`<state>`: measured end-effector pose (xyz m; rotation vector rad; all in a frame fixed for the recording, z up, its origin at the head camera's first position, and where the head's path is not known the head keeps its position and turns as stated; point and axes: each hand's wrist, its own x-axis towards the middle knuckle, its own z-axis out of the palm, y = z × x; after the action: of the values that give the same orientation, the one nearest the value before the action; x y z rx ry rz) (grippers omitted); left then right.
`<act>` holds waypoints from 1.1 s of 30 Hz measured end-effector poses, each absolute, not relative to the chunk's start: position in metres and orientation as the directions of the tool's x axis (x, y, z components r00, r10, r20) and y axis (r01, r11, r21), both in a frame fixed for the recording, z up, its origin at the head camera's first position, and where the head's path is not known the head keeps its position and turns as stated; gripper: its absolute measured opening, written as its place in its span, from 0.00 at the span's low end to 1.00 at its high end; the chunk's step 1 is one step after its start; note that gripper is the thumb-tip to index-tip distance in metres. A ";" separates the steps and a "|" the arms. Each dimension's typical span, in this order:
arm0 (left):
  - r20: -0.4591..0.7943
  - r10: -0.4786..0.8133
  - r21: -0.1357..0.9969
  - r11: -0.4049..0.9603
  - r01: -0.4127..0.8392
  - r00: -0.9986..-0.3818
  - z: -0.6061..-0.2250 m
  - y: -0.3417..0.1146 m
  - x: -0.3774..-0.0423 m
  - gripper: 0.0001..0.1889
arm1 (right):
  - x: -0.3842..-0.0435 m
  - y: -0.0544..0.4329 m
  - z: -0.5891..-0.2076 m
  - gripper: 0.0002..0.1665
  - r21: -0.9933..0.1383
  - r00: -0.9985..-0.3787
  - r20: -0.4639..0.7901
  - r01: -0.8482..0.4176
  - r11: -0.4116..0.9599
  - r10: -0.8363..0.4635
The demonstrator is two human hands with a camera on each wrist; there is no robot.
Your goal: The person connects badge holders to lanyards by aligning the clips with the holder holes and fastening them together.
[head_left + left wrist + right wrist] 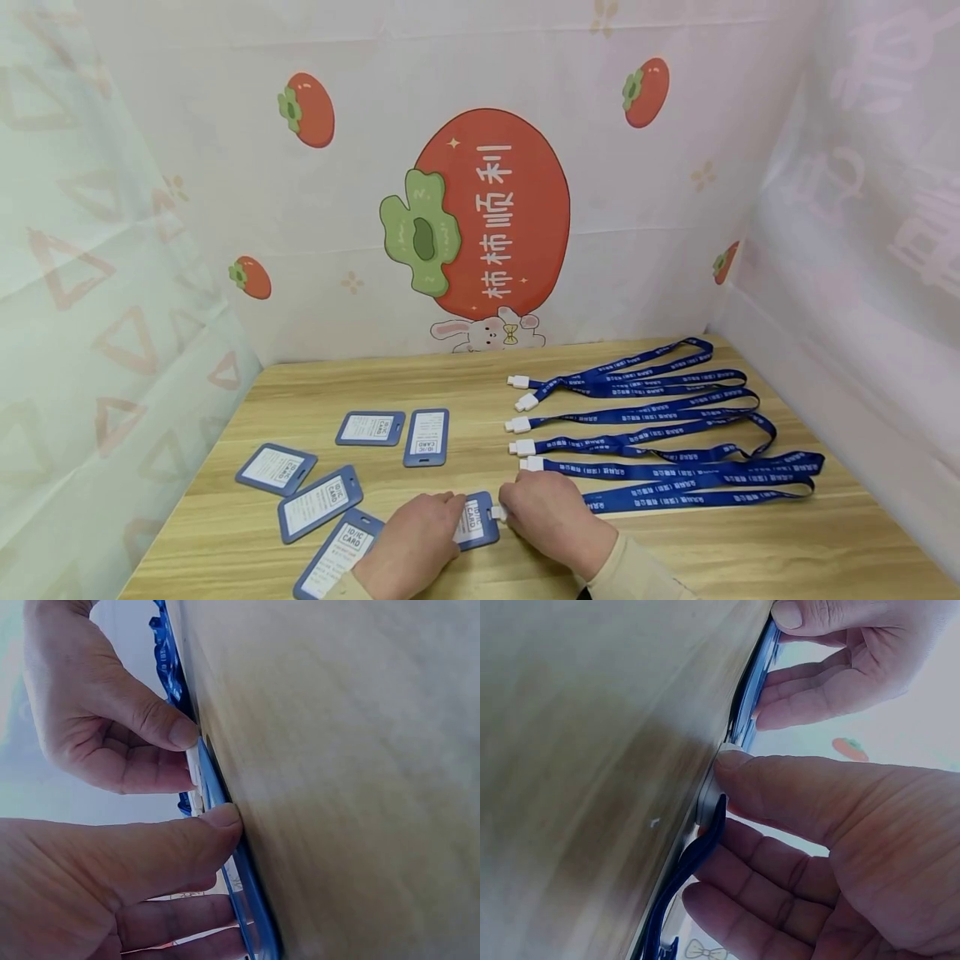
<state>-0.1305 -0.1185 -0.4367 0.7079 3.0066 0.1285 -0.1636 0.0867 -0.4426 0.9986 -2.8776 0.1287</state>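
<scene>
My left hand (416,537) grips a blue ID card holder (486,525) by its edges, thumb along the near side, close over the table. My right hand (558,517) pinches the white plastic clip (710,799) of a blue lanyard (637,500) between thumb and fingers. The clip meets the slotted end of the holder in the head view. From the clip, the lanyard strap (679,870) runs away to the right along the table. My right hand partly covers the clip, and my left hand covers much of the holder's card.
Several other blue card holders (315,504) lie at the left and back-left of the wooden table (300,387). Several blue lanyards (622,417) with white clips are spread out at the right. A fabric backdrop (360,192) with printed persimmons encloses the table.
</scene>
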 end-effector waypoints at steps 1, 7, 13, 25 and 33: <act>-0.028 0.451 0.088 0.890 0.447 -0.892 -0.437 -0.119 -0.130 0.24 | -0.163 0.086 -0.443 0.04 -0.044 -0.781 0.120 -0.622 0.782 -0.613; -0.009 0.473 0.070 0.879 0.471 -0.881 -0.437 -0.120 -0.129 0.24 | -0.163 0.086 -0.444 0.05 -0.027 -0.772 0.148 -0.628 0.778 -0.618; -0.020 0.465 0.071 0.884 0.463 -0.885 -0.439 -0.120 -0.130 0.26 | -0.163 0.084 -0.446 0.05 -0.006 -0.756 0.168 -0.643 0.766 -0.633; 0.031 0.470 0.074 0.879 0.471 -0.882 -0.440 -0.122 -0.129 0.27 | -0.163 0.079 -0.442 0.05 0.028 -0.744 0.155 -0.654 0.756 -0.649; 0.006 0.455 0.089 0.887 0.454 -0.890 -0.440 -0.121 -0.131 0.27 | -0.163 0.080 -0.444 0.06 0.028 -0.748 0.165 -0.648 0.761 -0.643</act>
<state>-0.1311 -0.1208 -0.4397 0.7317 3.0367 0.1384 -0.1628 0.0801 -0.4440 1.0320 -2.7919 0.0468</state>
